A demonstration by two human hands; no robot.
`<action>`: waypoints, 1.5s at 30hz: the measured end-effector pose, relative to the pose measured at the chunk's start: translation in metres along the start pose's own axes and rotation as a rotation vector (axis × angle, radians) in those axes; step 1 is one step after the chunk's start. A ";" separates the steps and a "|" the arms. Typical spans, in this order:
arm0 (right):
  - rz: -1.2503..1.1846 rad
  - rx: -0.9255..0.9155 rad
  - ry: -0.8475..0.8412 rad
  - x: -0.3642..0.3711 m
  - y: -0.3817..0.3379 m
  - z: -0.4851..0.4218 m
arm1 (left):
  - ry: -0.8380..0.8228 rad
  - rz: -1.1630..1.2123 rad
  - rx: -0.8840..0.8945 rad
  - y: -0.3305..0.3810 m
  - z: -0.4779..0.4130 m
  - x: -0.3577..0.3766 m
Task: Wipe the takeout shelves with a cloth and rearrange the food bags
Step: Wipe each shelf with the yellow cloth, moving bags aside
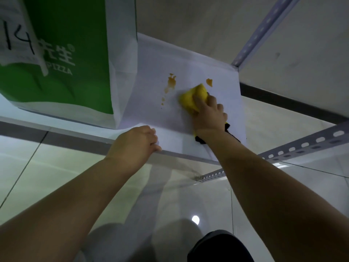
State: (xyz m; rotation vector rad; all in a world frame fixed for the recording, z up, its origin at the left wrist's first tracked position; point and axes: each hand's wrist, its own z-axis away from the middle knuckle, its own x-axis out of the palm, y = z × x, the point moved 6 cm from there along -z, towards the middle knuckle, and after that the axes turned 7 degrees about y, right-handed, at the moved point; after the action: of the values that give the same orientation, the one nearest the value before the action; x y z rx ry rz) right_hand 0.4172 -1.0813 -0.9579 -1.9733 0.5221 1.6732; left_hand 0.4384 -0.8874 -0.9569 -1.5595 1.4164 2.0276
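Observation:
A white shelf board [151,59] carries orange sauce stains [171,82] near its middle. My right hand [208,115] grips a yellow cloth [192,96] and presses it on the board just right of the stains; a black part of the cloth [227,127] sticks out by my wrist. My left hand [137,141] grips the shelf's front edge with fingers curled over it. A green and white pizza food bag [62,53], with a paper slip marked 14, stands on the shelf at the left.
Perforated metal uprights and rails [264,25] frame the shelf on the right, one rail [302,145] running below the board. A pale wall stands behind. Glossy floor tiles [37,167] lie beneath, with my legs at the bottom of the view.

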 end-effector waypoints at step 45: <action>0.017 0.099 0.023 0.005 0.033 -0.101 | 0.272 -0.340 0.329 -0.005 -0.005 -0.012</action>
State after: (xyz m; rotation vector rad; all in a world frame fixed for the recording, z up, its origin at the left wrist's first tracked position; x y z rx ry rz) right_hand 0.4786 -1.1678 -0.9550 -1.9236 0.6202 1.6055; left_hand 0.4495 -0.8849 -0.9494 -1.8227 1.3700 1.3567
